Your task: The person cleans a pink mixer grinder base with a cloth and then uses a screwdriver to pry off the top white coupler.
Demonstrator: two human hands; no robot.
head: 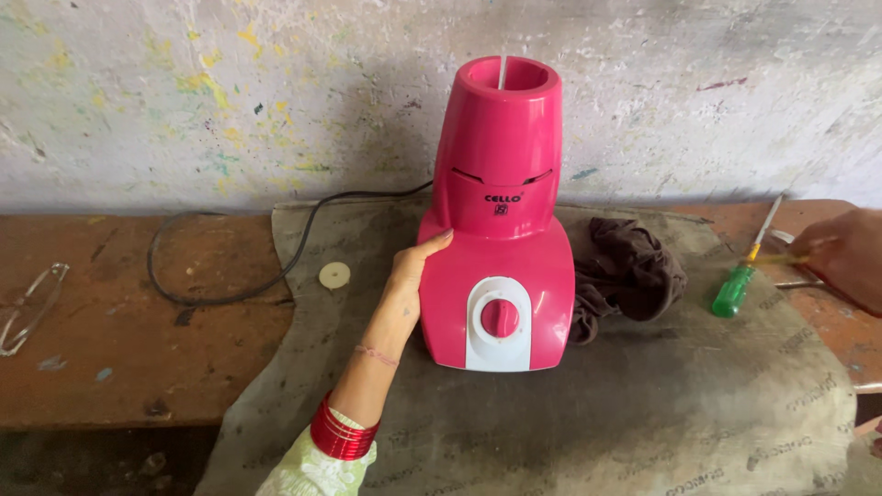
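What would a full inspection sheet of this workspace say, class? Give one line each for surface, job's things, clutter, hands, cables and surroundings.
Surface: worn brown wooden bench partly covered by a grey printed mat.
Job's things: pink plastic mixer base with a white dial panel, standing upright on the mat.
Clutter: dark brown crumpled cloth beside the base; green-handled screwdriver; small cream round disc; clear spectacles at the bench's left edge.
Hands: left hand flat against the base's side; right hand by the tools, grip unclear.
Cables: black cable looped on the bench, running behind the base.
Surroundings: paint-speckled whitish wall.
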